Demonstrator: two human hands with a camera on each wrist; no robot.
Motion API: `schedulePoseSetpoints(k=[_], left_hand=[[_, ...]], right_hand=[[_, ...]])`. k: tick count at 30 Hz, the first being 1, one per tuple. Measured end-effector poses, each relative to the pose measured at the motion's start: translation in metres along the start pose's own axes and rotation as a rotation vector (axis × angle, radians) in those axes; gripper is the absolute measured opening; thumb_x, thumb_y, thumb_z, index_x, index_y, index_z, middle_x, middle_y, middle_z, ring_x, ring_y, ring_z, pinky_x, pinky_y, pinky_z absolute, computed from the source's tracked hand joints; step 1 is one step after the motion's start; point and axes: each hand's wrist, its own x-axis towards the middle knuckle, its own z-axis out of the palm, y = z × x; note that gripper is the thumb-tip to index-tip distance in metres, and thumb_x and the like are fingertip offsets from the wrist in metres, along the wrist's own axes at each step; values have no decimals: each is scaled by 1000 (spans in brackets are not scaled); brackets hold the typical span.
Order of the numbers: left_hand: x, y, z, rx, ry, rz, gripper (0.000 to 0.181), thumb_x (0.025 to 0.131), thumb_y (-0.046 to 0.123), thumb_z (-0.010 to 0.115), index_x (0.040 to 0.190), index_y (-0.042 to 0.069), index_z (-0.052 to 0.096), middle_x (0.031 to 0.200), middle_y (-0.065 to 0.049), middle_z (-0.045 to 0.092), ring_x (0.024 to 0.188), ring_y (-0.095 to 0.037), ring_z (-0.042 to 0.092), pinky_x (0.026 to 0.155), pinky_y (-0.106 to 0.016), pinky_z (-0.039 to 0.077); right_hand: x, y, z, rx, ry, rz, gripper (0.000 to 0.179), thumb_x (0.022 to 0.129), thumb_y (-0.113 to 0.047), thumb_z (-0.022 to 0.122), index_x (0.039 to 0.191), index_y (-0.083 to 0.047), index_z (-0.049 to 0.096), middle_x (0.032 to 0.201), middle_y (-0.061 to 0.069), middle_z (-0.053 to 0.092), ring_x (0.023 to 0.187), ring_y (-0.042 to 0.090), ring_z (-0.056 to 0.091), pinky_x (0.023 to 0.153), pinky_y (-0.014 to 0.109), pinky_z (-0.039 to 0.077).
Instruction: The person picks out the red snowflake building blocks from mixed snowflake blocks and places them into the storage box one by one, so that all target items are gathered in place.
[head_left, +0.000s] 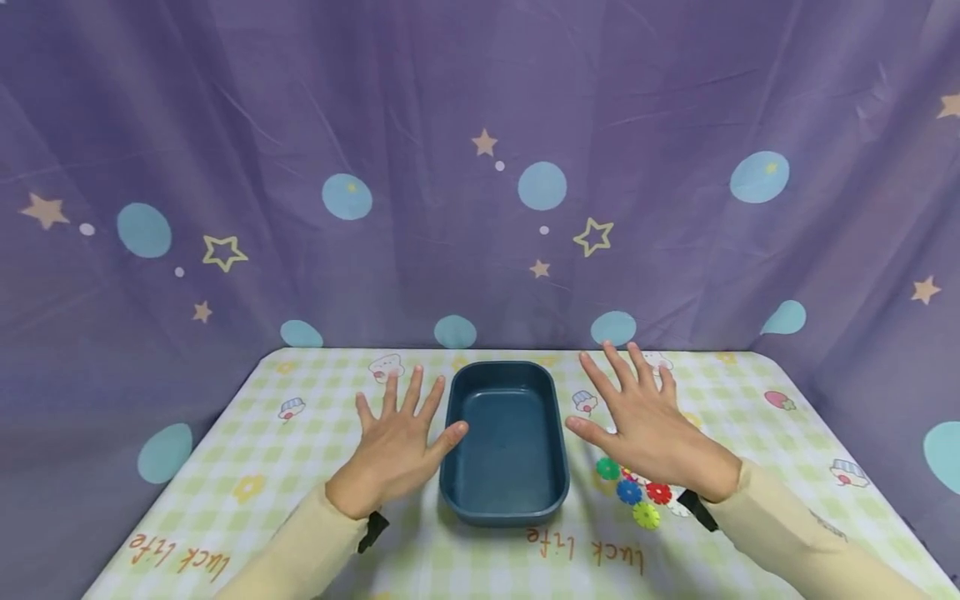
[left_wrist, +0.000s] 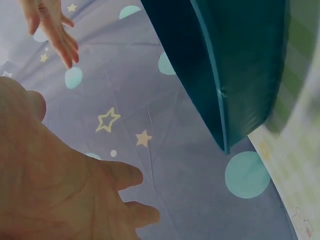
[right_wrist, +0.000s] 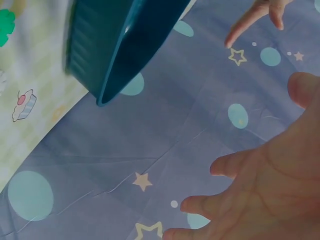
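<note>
**Cream sleeves (head_left: 795, 521) nearest, left hand (head_left: 401, 442) and right hand (head_left: 648, 429) spread either side of the box (head_left: 504, 458)**

Angled in from the near side of the desk (head_left: 408, 554), two forearms. Toward the left edge, left fingers fanned and grasping nothing, thumb crossing the box's rim in the head view yet apart from it in the left wrist view. Toward the right edge, right fingers likewise released and splayed.

Midway between left and right edges, far end near the far edge: the blue-teal box, open side up. Just beside it, toward the right edge and partly hidden by the right hand, a cluster of flower-shaped discs (head_left: 630, 492) in green, blue, red, yellow-green and white. Cannot tell how many.

For good handling from here, lower the right hand slowly, wrist clear of the discs, to avoid sweeping any toward the right edge. Pinch one disc at a time by its notched rim, thumb against fingertip; probably easier after sliding it free of its neighbours. Steady the box lightly at its left wall against possible slipping on the checked cloth (head_left: 315, 467). When passing above, clear the rim generously.
</note>
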Motion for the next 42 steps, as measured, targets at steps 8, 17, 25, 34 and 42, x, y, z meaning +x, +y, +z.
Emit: schedulePoseSetpoints(k=[8, 17, 25, 34, 42], left_hand=[[3, 3, -1, -10, 13, 27, 78, 93, 68, 26, 151, 17, 24, 155, -13, 4, 138, -41, -8, 95, -71, -10], [7, 4, -2, 4, 7, 29, 78, 92, 69, 26, 151, 17, 24, 155, -12, 5, 138, -42, -5, 96, -72, -9], [8, 3, 0, 21, 13, 22, 80, 91, 70, 25, 151, 17, 25, 155, -12, 5, 139, -41, -4, 96, -72, -8], [9, -6, 7, -33, 24, 43, 77, 93, 66, 33, 151, 16, 24, 155, -13, 13, 140, -41, 1, 99, -69, 2], [19, -43, 41, -162, -9, 189, 59, 100, 44, 42, 149, 11, 31, 147, -5, 34, 130, -31, 29, 88, -49, 29]], right_hand=[[1, 8, 2, 8, -32, 28, 83, 90, -69, 35, 154, -22, 13, 157, 14, 4, 139, 42, -7, 97, 69, -6], [0, 8, 6, 3, -35, 35, 85, 89, -71, 35, 154, -21, 12, 157, 14, 3, 138, 44, -6, 97, 70, -6], [0, 8, 6, 3, -33, 30, 84, 89, -70, 35, 154, -21, 12, 157, 14, 2, 139, 43, -8, 97, 70, -6], [0, 20, 11, 8, -41, 4, 79, 92, -62, 43, 152, -16, 21, 155, 17, 10, 137, 45, 2, 97, 70, 3], [5, 75, 29, 102, -148, 18, 47, 88, -20, 68, 132, -7, 55, 130, 20, 46, 115, 42, 39, 89, 58, 33]])
